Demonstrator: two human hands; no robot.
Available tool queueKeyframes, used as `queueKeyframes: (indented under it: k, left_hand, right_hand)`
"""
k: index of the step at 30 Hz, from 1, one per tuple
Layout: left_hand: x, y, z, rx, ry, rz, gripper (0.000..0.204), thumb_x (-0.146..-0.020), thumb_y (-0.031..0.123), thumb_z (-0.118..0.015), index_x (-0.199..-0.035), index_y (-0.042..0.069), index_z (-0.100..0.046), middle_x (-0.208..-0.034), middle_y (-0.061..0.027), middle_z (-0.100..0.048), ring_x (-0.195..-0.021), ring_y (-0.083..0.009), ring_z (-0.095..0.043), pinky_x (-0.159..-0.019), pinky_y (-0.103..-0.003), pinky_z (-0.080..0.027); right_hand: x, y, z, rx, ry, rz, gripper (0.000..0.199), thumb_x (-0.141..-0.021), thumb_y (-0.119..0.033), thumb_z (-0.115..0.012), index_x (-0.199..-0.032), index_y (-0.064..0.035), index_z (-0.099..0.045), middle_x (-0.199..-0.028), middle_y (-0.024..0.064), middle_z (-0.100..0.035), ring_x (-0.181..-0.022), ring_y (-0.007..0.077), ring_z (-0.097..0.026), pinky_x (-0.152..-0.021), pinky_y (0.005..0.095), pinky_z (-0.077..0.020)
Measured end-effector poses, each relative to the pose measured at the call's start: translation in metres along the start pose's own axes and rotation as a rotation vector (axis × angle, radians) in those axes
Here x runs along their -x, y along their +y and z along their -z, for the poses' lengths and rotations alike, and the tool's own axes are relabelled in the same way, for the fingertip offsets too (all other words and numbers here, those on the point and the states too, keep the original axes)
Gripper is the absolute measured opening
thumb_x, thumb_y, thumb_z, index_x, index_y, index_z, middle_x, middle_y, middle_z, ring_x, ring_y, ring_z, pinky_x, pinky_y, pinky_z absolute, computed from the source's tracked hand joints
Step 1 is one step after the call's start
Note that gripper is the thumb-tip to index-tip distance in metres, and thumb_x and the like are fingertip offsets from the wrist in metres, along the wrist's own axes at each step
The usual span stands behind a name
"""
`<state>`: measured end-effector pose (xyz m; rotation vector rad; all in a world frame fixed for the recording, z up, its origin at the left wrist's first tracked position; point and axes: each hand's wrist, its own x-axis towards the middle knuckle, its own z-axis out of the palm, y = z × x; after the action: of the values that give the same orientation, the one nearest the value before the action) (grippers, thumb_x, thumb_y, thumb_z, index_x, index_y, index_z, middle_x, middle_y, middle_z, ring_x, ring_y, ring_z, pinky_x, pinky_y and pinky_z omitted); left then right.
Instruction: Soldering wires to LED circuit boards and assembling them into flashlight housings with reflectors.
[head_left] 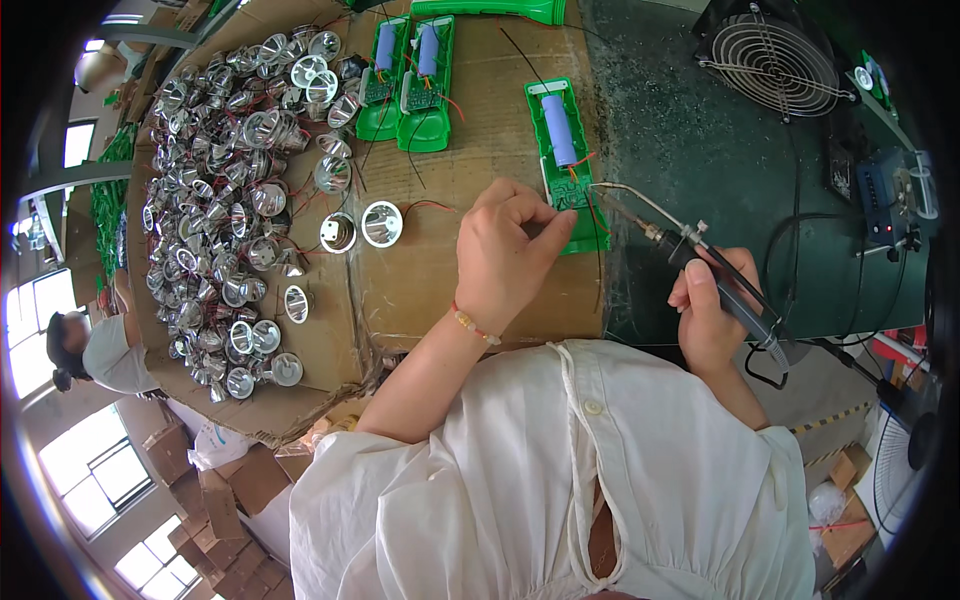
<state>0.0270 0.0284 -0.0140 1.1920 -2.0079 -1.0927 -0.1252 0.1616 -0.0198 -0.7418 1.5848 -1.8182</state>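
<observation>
A green plastic casing lies on the bench in front of me, holding a purple cylindrical battery cell and a small green circuit board with red and black wires. My right hand grips a soldering iron with a thin metal feed tube along it; the tips reach the board's right side. At the board's left, my left hand is closed in a pinch, thumb and forefinger at the board's edge. Whatever is between those fingers is hidden.
A cardboard tray heaped with silver reflector cups stands at left. One loose reflector sits beside my left wrist. Two more green casings with cells lie farther back. A round fan and a blue box are at right.
</observation>
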Motion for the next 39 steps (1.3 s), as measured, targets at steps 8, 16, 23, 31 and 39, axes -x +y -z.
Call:
queueKeyframes:
  k: [8,16,23,31,39]
  left_hand:
    - [-0.005,-0.002,-0.003,-0.009,-0.013,0.019,0.013,-0.069,0.011,-0.068,-0.065,0.001,-0.062,-0.072,-0.0073,-0.055,-0.054,-0.0165,-0.052,-0.05,-0.027,-0.042]
    - [-0.004,0.006,0.001,0.059,0.035,0.066,0.01,-0.069,0.011,-0.067,-0.067,0.003,-0.062,-0.068,-0.0077,-0.059,-0.052,-0.019,-0.056,-0.049,-0.029,-0.044]
    - [-0.033,0.012,0.005,-0.191,-0.211,0.024,0.013,-0.07,0.011,-0.061,-0.063,0.0,-0.06,-0.054,-0.008,-0.058,-0.047,-0.0157,-0.055,-0.046,-0.027,-0.043]
    - [-0.21,0.081,-0.035,-0.723,-0.239,-0.343,0.018,-0.067,0.02,-0.055,-0.065,0.005,-0.064,-0.065,-0.0154,-0.061,-0.062,-0.0314,-0.061,-0.06,-0.039,-0.05]
    - [-0.307,0.063,-0.101,-0.417,-0.091,-0.478,0.027,-0.071,0.016,-0.053,-0.095,0.005,-0.06,-0.099,-0.0148,-0.059,-0.092,-0.0315,-0.056,-0.082,-0.039,-0.044]
  right_hand:
    - [-0.005,0.006,0.001,-0.011,0.012,-0.026,0.015,-0.079,-0.006,-0.06,-0.087,0.002,-0.049,-0.06,0.0066,-0.054,-0.049,0.0093,-0.051,-0.045,0.0205,-0.0406]
    - [-0.013,0.005,0.01,0.023,0.065,0.031,0.016,-0.079,-0.007,-0.06,-0.086,0.0023,-0.049,-0.061,0.0062,-0.054,-0.049,0.0089,-0.05,-0.046,0.0203,-0.0413]
    - [-0.03,0.009,0.024,0.075,0.152,0.035,0.017,-0.079,-0.008,-0.06,-0.086,0.0025,-0.049,-0.061,0.0059,-0.054,-0.05,0.0085,-0.051,-0.048,0.0207,-0.0424]
    - [-0.031,0.016,0.022,0.066,0.17,-0.052,0.015,-0.076,-0.004,-0.063,-0.083,-0.0001,-0.05,-0.062,0.004,-0.055,-0.052,0.0074,-0.052,-0.048,0.0204,-0.0422]
    - [-0.031,0.021,0.03,0.089,0.171,-0.052,0.017,-0.076,-0.006,-0.063,-0.082,-0.0007,-0.048,-0.063,0.0044,-0.055,-0.052,0.0075,-0.051,-0.047,0.0218,-0.0408]
